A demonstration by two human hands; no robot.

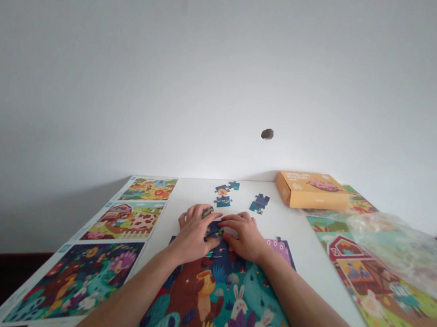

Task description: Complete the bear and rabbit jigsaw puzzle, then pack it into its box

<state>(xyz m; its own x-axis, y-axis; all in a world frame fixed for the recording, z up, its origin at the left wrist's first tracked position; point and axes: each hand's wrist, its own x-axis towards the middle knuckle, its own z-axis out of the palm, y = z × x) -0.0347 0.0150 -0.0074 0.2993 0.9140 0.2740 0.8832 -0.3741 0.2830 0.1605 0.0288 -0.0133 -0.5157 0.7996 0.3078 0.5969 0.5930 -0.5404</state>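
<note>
Orange "Level Up" box [311, 192] sits beyond left hand [193, 233] and right hand [241, 236], both pressing jigsaw pieces [213, 232].

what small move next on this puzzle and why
Probably press the piece between your left hand and right hand into the puzzle first. Both hands are on it, and the puzzle's top edge looks unfinished, so settle that before reaching for the loose pieces beyond.

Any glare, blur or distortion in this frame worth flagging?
Head view: the wide lens splays the edges of the white tabletop; the clear crinkled plastic bag carries pale glare; the plain white wall dims toward the corners; the bare left hand and bare right hand show no obvious motion blur.
</note>
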